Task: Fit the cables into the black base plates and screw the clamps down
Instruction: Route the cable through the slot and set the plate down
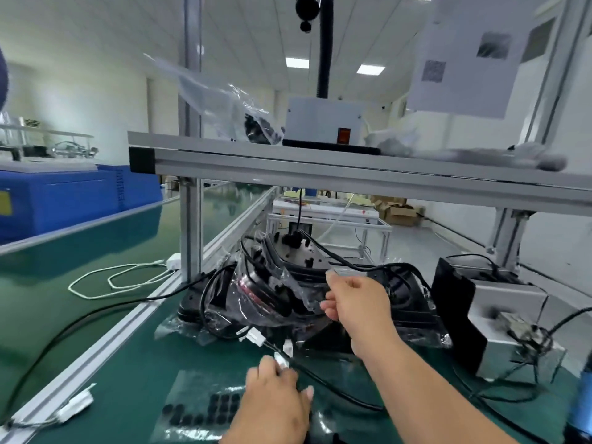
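Your left hand [272, 402] sits at 6 o'clock in the view, fingers curled round a black cable [336, 392] just behind its white connector [282, 360]. From that hand the cable runs off toward 4 o'clock across the green desk [144, 363]. Your right hand [355, 302] reaches in from 5 o'clock to the middle of the view. Its thumb and fingers pinch the edge of a clear plastic bag [256, 302], and the forefinger is raised. The bag lies over a heap of black base plates [410, 296] and coiled leads on the desk, at 12 o'clock from your left hand. Two more white plugs [256, 336] lie on the desk between the heap and that hand. A sheet of round black pads [205, 408] lies on the desk, touching your left hand at its 9 o'clock side. A looped white cord [118, 280] lies at 9 o'clock from the heap, beyond the aluminium rail. A grey unit [506, 302] stands at 3 o'clock. The aluminium shelf [320, 168] overhead carries a grey box [323, 123] and a crumpled bag [230, 110]. The frame is blurred, so the clamps cannot be made out.
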`<state>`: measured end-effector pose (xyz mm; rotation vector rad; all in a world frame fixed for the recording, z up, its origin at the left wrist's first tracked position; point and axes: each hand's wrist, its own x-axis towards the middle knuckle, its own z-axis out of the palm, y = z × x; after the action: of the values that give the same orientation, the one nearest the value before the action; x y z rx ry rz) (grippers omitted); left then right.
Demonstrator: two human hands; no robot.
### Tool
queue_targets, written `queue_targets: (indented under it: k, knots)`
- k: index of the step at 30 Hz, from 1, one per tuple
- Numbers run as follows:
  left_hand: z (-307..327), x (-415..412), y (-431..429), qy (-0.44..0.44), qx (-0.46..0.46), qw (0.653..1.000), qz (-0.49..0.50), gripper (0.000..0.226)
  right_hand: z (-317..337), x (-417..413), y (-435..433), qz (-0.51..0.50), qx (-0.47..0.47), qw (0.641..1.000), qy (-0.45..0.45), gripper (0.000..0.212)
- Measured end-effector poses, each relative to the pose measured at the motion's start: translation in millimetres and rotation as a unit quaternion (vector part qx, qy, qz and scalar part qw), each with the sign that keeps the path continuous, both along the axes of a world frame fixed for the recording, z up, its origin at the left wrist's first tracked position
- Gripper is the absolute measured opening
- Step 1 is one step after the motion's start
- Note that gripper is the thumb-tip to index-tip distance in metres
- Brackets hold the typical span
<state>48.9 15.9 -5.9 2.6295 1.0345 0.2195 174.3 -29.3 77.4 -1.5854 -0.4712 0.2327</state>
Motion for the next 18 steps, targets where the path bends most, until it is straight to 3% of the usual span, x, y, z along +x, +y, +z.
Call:
queue_targets:
  k: [3,5,7,13,16,18]
  knots:
    - [33.7,-3.7,17.8,-0.217,-0.019,0.976,-0.005,0.005,8.7,12.9,16.0,0.017,-0.002,0.997,0.081,0.038]
    - [68.1,-0.1,36.0,-0.371,-0.011,0.928,0.010,0.014,12.9,19.1,26.5,0.045,-0.013,0.990,0.130,0.048]
    - [101.1,14.6,56.3,-0.461,-0.009,0.886,0.050,0.010,15.6,24.7,34.8,0.064,-0.024,0.985,0.157,0.049]
    - [132.9,65.7,93.6,-0.351,-0.205,0.902,0.144,0.040,18.5,33.1,44.8,0.054,-0.062,0.986,0.145,0.046]
    - [133.6,71.1,99.6,-0.266,-0.163,0.941,0.130,0.038,19.8,33.1,45.1,0.052,-0.059,0.985,0.151,0.038]
    - [134.7,72.7,101.9,-0.257,-0.174,0.943,0.124,0.027,19.9,30.6,42.8,0.046,-0.032,0.986,0.156,0.026]
